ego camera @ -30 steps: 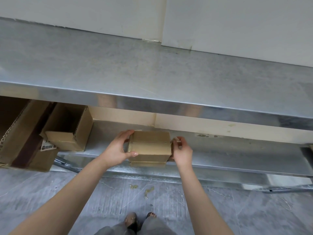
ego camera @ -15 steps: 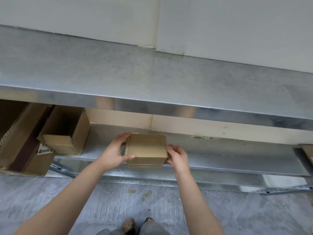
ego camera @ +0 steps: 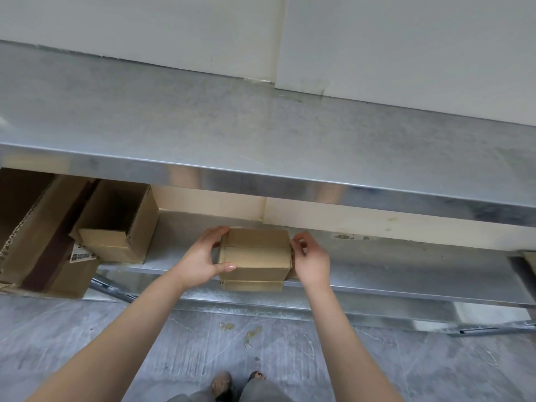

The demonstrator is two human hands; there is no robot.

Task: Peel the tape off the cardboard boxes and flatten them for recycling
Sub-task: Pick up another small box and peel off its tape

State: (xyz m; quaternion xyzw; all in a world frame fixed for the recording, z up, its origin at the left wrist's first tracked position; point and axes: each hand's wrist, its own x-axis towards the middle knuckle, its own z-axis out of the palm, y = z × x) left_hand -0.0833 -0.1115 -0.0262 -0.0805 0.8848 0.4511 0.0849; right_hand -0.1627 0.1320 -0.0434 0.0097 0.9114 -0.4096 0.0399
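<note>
Steel shelf [ego camera: 406,265], left hand [ego camera: 200,259] gripping closed box [ego camera: 255,256]

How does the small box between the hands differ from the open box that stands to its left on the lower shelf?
The held box is closed, its flaps meeting at a seam; the shelf box is open and shows a dark inside. The left hand grips the held box and the right hand is at its right end; no hand touches the shelf box. Both are brown cardboard.
</note>
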